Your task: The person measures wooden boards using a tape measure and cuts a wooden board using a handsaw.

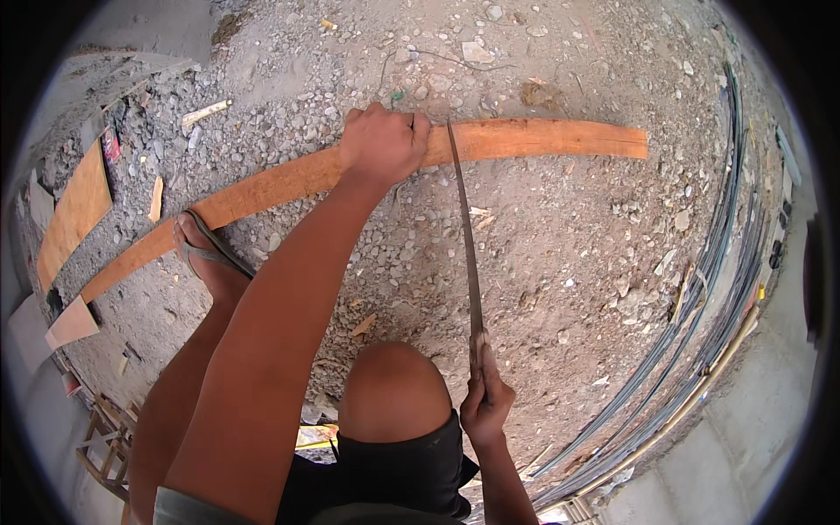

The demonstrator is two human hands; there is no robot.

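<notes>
A long orange-brown wooden plank [551, 138] lies across the gravelly ground, looking curved in this view. My left hand [381, 144] is closed over the plank, its fingers wrapped round the far edge. In my right hand [486, 398] is the handle of a handsaw [466, 227], its blade seen nearly edge-on. The blade's far end crosses the plank just right of my left hand; I cannot tell how deep it sits in the wood. My foot in a flip-flop [213, 245] rests on the plank's left part.
Long dark rods [731, 227] lie bundled along the right side, beside a pale wall. Plywood pieces [77, 214] lie at the far left. Wood scraps [206, 114] and stones are scattered about. A wooden frame [105, 446] stands at lower left. My bent knee [395, 389] is between my arms.
</notes>
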